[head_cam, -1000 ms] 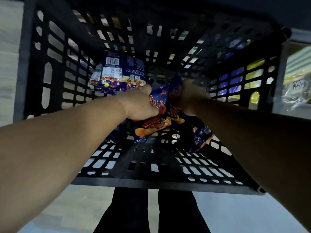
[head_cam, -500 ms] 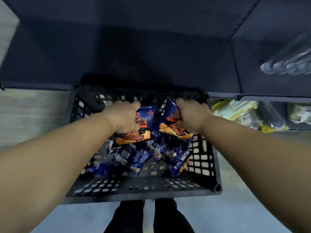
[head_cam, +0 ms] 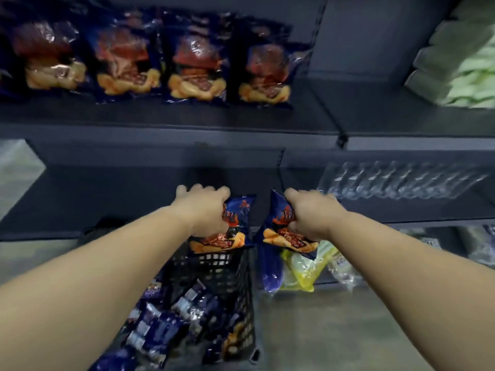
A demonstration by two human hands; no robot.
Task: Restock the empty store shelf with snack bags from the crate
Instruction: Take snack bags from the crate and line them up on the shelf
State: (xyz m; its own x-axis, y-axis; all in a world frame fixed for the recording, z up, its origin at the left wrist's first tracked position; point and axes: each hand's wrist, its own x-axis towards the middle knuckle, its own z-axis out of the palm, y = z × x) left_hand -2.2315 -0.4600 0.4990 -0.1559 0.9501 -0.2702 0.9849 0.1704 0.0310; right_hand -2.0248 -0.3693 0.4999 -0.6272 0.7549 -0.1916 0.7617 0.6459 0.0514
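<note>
My left hand (head_cam: 205, 210) grips a blue snack bag (head_cam: 230, 234) with orange chips printed on it. My right hand (head_cam: 312, 215) grips a second blue snack bag (head_cam: 281, 231) of the same kind. Both bags hang in the air in front of the dark bare shelf (head_cam: 107, 199), above the far end of the black plastic crate (head_cam: 241, 271). Several more blue bags (head_cam: 166, 325) lie inside the crate on the floor below. On the shelf above stand several matching bags (head_cam: 192, 65) in a row.
Clear plastic packs (head_cam: 401, 183) lie on the shelf section to the right. Green packages (head_cam: 466, 60) fill the upper right shelf. Yellow and clear packets (head_cam: 308, 269) sit on the bottom shelf right of the crate. Grey floor (head_cam: 334, 330) lies right of the crate.
Both hands have lifted their bags out of the crate and up to the level of the bare shelf. My view has tilted up from the crate to the shelves.
</note>
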